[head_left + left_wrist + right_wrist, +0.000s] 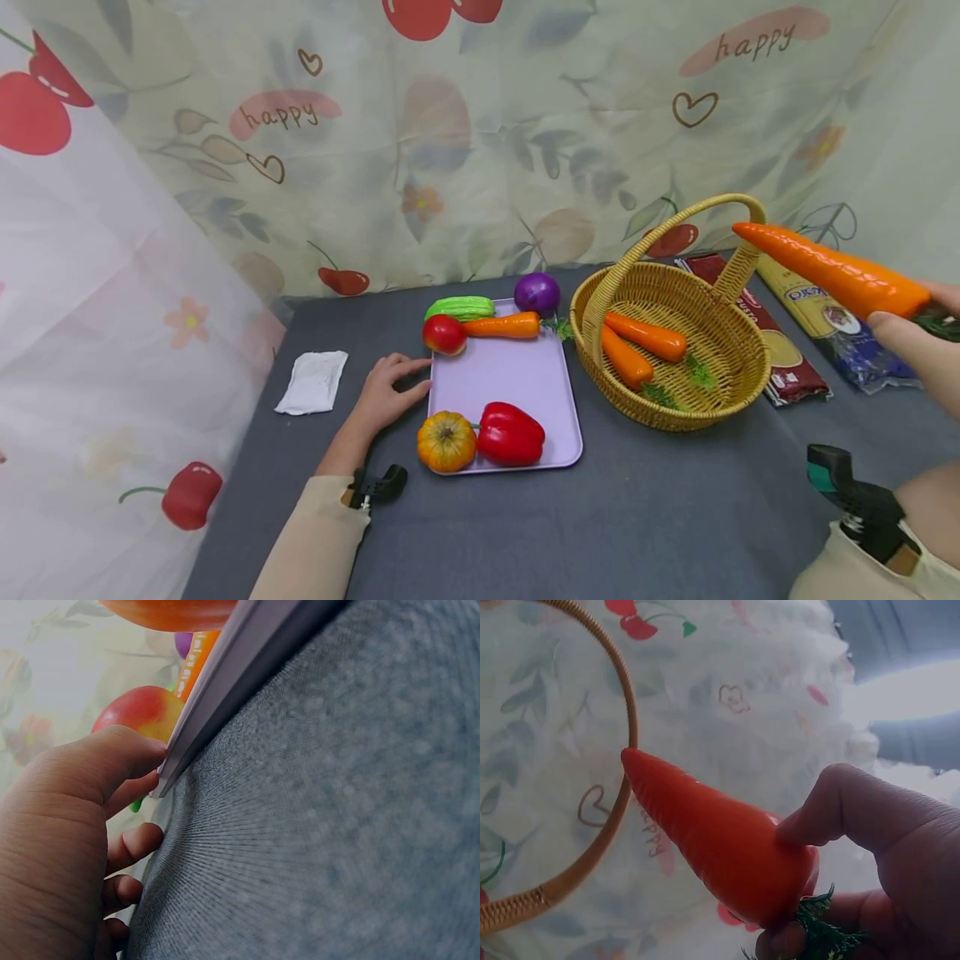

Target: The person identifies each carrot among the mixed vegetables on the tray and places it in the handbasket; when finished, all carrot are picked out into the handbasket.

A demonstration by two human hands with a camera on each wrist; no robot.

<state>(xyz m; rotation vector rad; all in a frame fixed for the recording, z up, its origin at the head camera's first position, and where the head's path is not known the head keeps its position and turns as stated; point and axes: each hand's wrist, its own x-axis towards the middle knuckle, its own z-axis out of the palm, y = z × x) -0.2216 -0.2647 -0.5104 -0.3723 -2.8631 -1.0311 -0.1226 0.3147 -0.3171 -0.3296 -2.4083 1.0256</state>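
My right hand (900,847) pinches a large orange carrot (720,832) by its thick, leafy end. The carrot is raised, its tip pointing left toward the handle of a wicker basket (738,400). Inside that basket lie two more carrots (648,335). At the left edge of a lilac tray (502,375), my left hand (387,392) rests with thumb and forefinger touching the rim. Along the tray's back are a red-yellow fruit (445,335), a ridged green vegetable (461,308), another carrot (510,326) and a purple onion-like vegetable (537,293). A small pumpkin (447,442) and a red bell pepper (512,434) sit in front.
Left of the tray lies a white packet (312,382) on the grey tablecloth (600,533). A dark red bag (791,367) and a yellow-and-blue bag (840,333) lie right of the basket. A printed curtain (480,192) closes off the back and left side.
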